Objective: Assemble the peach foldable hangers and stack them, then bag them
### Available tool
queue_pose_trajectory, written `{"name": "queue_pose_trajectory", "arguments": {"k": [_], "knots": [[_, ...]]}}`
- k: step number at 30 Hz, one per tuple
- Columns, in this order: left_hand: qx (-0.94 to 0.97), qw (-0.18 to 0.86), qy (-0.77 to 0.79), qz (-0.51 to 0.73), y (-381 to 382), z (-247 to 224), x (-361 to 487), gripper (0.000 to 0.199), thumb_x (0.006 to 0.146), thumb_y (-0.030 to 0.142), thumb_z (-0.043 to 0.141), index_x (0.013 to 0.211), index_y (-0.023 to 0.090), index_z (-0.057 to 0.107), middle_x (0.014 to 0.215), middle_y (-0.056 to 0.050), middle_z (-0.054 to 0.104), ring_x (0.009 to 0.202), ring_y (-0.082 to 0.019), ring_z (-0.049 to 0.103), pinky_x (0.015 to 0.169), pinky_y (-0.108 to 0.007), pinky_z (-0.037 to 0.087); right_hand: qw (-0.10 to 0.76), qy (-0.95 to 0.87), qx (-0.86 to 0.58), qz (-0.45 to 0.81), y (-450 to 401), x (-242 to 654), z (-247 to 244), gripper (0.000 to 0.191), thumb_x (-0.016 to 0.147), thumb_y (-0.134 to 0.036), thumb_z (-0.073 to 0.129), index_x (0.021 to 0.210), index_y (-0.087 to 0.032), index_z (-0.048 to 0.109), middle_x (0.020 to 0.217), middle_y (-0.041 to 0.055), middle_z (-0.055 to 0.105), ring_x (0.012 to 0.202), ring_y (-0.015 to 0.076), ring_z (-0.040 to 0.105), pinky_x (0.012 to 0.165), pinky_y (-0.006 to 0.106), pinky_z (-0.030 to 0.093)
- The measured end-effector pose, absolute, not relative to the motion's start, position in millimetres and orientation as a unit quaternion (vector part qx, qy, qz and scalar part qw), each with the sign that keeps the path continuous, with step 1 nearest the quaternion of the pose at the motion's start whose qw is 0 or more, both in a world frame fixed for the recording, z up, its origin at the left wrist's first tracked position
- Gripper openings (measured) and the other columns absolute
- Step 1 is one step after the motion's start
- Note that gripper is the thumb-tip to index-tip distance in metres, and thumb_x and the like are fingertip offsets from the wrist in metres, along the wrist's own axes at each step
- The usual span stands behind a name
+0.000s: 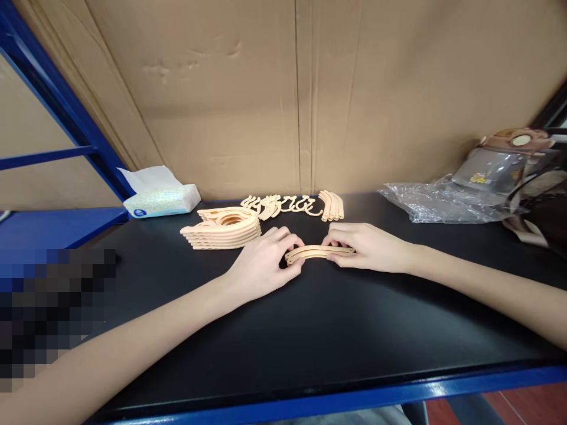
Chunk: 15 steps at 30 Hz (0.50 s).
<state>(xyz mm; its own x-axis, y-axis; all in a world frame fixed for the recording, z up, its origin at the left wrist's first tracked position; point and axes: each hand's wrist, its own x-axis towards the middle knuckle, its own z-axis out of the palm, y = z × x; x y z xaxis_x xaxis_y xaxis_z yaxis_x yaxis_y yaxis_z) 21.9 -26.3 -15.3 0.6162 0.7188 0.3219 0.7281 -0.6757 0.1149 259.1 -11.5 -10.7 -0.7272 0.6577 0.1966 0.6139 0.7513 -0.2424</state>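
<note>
Two curved beige plastic pieces (315,251) lie one beside the other just above the black table, between my hands. My left hand (270,260) is closed on their left end, thumb in front and fingers behind. Around the right end, my right hand (361,248) pinches them the same way. Behind my left hand sits a stack of beige hanger-shaped parts (217,233). Small beige hooks (287,204) lie in a row farther back, and a bundle of curved beige pieces (331,205) rests at the right end of that row.
A tissue pack (162,199) stands at the back left. Crumpled clear plastic (436,200), a bottle (491,165) and a dark bag (543,200) are at the back right. Cardboard (221,106) rises behind the black table (336,336), which has a blue front edge.
</note>
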Motion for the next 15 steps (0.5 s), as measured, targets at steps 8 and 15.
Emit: {"name": "queue_pose_trajectory", "arguments": {"k": [8,15], "knots": [[-0.895,0.015,-0.411,-0.173,-24.7,-17.5,21.3,0.016,0.087,0.029,0.053,0.099,0.023,0.061,0.090,0.000,0.057,0.084,-0.018,0.054,0.068,-0.029,0.043,0.134,-0.916,-0.373,0.065,-13.4,257.0,-8.4,0.012,0.083,-0.030,0.056,0.087,-0.019,0.057,0.075,-0.0023,0.054,0.065,0.0111,0.049,0.058,0.023,0.034],[-0.892,0.052,-0.404,-0.194,-23.0,-20.7,18.5,0.018,0.091,0.034,0.051,0.098,0.022,0.061,0.092,0.000,0.061,0.084,-0.018,0.054,0.069,-0.029,0.042,0.141,-0.911,-0.381,0.070,-7.5,262.0,-9.4,0.024,0.086,-0.043,0.054,0.080,-0.020,0.053,0.070,-0.0038,0.051,0.062,0.0104,0.046,0.056,0.022,0.031]]}}
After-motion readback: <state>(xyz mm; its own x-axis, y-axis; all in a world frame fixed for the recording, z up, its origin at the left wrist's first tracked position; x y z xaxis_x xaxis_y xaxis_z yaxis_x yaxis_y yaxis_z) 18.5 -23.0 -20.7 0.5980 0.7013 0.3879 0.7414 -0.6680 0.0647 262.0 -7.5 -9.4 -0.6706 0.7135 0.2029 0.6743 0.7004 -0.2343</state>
